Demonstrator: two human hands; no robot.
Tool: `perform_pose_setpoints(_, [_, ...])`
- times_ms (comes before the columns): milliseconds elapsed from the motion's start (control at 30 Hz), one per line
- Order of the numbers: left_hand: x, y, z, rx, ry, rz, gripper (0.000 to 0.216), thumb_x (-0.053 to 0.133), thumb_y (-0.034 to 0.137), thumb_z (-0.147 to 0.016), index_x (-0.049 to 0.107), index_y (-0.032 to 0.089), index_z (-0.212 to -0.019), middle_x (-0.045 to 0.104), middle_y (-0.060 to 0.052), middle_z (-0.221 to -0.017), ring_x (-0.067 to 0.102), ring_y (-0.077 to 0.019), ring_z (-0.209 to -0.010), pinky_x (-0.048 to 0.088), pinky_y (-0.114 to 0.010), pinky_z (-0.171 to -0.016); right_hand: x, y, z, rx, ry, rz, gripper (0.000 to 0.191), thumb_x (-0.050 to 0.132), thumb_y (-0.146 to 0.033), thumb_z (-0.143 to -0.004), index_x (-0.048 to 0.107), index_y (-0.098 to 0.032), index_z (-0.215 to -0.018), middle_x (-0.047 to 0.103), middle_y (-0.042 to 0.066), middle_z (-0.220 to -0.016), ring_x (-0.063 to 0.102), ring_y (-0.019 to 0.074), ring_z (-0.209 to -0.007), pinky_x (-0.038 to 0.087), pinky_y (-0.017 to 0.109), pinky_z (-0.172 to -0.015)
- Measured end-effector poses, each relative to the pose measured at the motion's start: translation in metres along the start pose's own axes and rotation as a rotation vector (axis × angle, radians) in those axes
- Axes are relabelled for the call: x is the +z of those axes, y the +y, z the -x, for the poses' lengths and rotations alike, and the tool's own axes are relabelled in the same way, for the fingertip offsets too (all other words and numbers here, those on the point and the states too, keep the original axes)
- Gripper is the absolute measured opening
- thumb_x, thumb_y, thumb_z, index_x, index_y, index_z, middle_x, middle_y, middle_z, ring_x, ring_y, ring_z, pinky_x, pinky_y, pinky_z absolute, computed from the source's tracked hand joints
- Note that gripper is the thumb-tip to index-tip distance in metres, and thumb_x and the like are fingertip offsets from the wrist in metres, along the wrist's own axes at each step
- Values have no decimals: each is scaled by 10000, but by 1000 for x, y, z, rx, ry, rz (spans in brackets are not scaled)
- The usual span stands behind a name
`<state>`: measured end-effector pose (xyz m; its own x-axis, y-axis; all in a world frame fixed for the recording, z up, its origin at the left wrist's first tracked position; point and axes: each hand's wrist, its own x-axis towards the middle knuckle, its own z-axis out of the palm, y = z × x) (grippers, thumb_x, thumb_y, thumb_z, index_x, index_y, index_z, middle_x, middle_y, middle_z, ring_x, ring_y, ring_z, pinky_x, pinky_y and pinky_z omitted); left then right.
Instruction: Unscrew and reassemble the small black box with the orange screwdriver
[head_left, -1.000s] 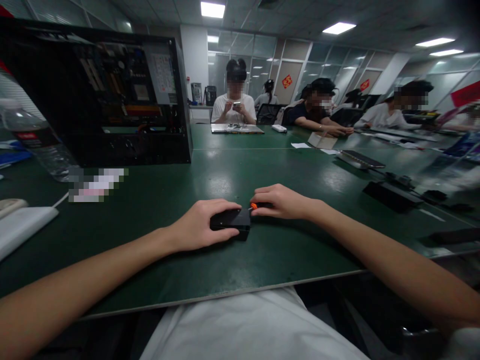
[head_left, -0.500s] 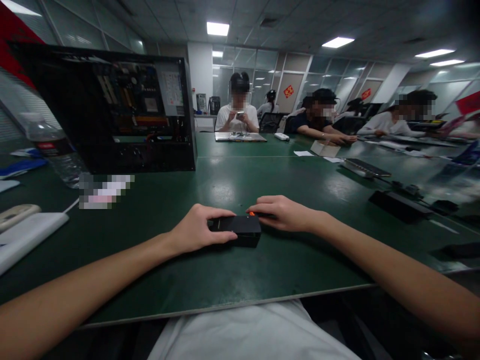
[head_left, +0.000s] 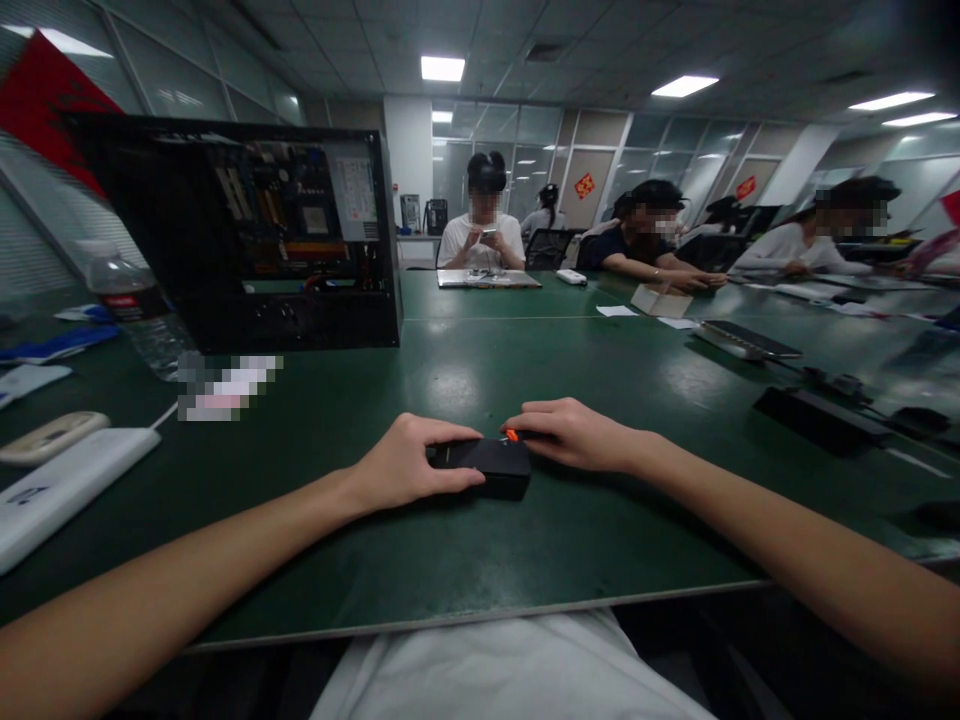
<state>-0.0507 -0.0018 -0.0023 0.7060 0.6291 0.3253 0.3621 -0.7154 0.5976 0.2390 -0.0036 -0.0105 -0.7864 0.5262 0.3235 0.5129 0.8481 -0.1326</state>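
Observation:
A small black rectangular box (head_left: 491, 462) lies on the green table in front of me. My left hand (head_left: 409, 460) grips its left end, thumb along the near side and fingers along the far side. At the box's right far corner, my right hand (head_left: 566, 432) pinches a small tool with an orange end (head_left: 512, 435). A thin pale tip seems to point from the orange part onto the box top. Most of this tool is hidden by my fingers, so its exact kind cannot be made out.
An open black computer case (head_left: 322, 310) stands at the back left, beside a plastic bottle (head_left: 142, 310). A white power bank-like block (head_left: 75, 490) lies far left. Dark adapters (head_left: 817, 420) lie on the right. Across the table (head_left: 450, 580) sit several people.
The view has shifted slightly, moving everything a little right and down. My right hand has turned the tool, so its orange end and thin tip now show over the box's corner.

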Motion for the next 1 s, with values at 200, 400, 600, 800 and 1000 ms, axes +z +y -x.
perform_pose_setpoints(200, [0,2,0,52,-18,-9,395,794,367,-805,769,171,-1146,807,-75,-1065,747,-224,-922,548,-304,-832,1,6,0,23,-23,-92,298,500,-319,-1024,676,-139,-1185,685,87,-946,630,142,-820,466,245,-740])
perform_pose_setpoints(400, [-4,2,-6,12,170,90,261,616,349,-947,803,166,-946,804,-62,-988,735,-215,-915,551,-293,-836,-7,14,3,93,-9,1,305,500,-314,-1012,684,-139,-1182,686,91,-943,625,147,-794,460,259,-715])
perform_pose_setpoints(600, [-15,-32,-14,-184,179,-83,385,559,448,-974,801,157,-902,799,-55,-876,719,-217,-801,527,-292,-726,0,21,2,293,3,-2,384,566,-378,-982,642,-118,-1254,697,130,-1086,664,199,-925,519,325,-825])
perform_pose_setpoints(800, [-22,-55,-17,-151,157,-276,287,648,409,-898,796,167,-852,774,-85,-931,686,-219,-816,496,-303,-731,9,6,-3,303,18,24,349,542,-350,-990,637,-138,-1251,675,127,-1110,662,208,-965,528,334,-847])
perform_pose_setpoints(1000, [-20,-47,-17,-170,224,-241,346,556,416,-973,781,155,-951,791,-89,-980,715,-234,-895,507,-313,-800,-1,-14,-6,258,6,38,439,384,-438,-1059,644,-137,-1246,661,141,-1141,658,214,-973,525,359,-865])
